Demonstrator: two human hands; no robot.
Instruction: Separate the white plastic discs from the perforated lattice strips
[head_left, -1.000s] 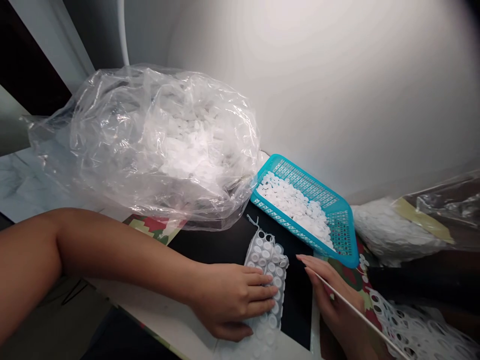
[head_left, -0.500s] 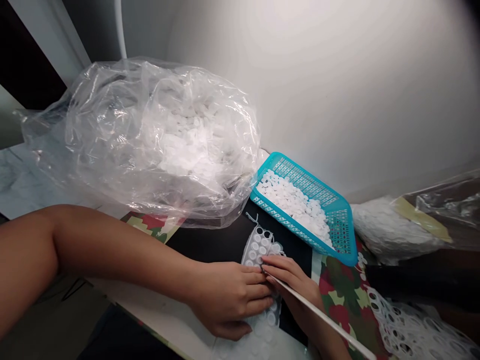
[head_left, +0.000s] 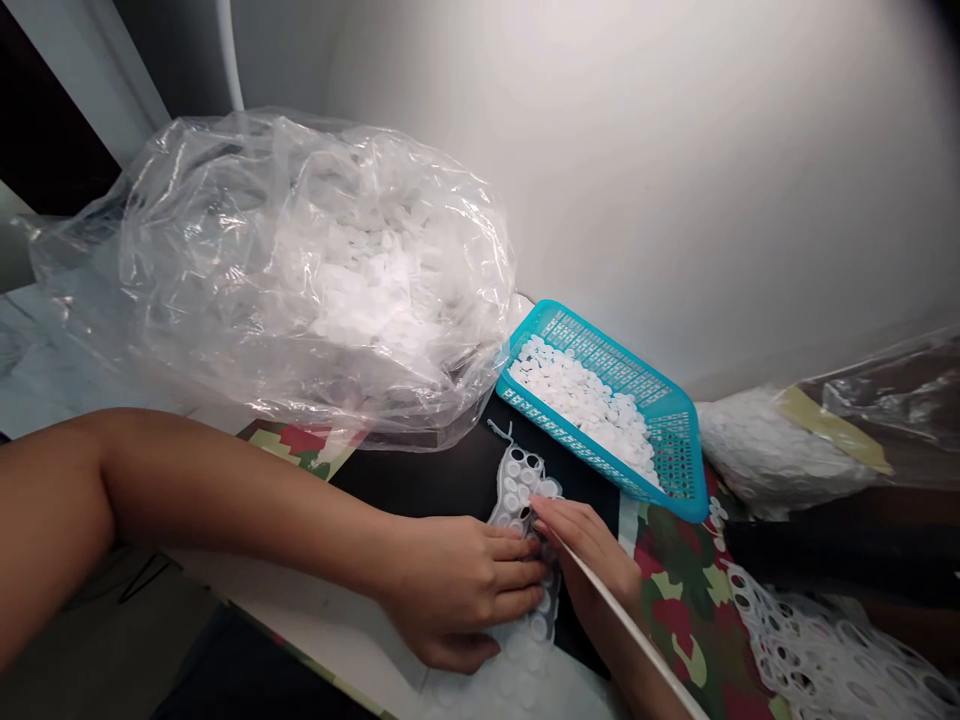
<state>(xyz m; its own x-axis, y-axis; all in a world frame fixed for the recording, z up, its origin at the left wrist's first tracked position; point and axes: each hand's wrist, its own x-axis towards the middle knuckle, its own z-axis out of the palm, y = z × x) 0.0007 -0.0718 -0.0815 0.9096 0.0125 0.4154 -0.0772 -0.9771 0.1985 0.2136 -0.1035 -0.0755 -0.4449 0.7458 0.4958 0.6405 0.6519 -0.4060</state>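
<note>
A translucent sheet of round white discs [head_left: 514,497], with a few dark round openings, lies on a black mat [head_left: 420,482]. My left hand [head_left: 476,590] rests palm down on the sheet, fingers stretched out across it, hiding its middle. At the sheet's right edge is my right hand [head_left: 589,545], its fingers closed around a long, thin white stick [head_left: 626,625]. The stick slants from the fingertips down to the bottom edge. The fingertips are close to a dark opening in the sheet; whether they touch it I cannot tell.
A turquoise basket [head_left: 679,425] holds many loose white discs [head_left: 589,400]. Behind my left arm sits a large clear plastic bag [head_left: 247,270] with white pieces inside. Emptied ring sheets [head_left: 840,650] lie on camouflage cloth [head_left: 679,590] at right, near another filled bag [head_left: 780,450].
My right hand has shifted slightly up along the sheet and its fingers have lifted a little. Another dark opening shows near its fingertips. My left hand stays nearly in place.
</note>
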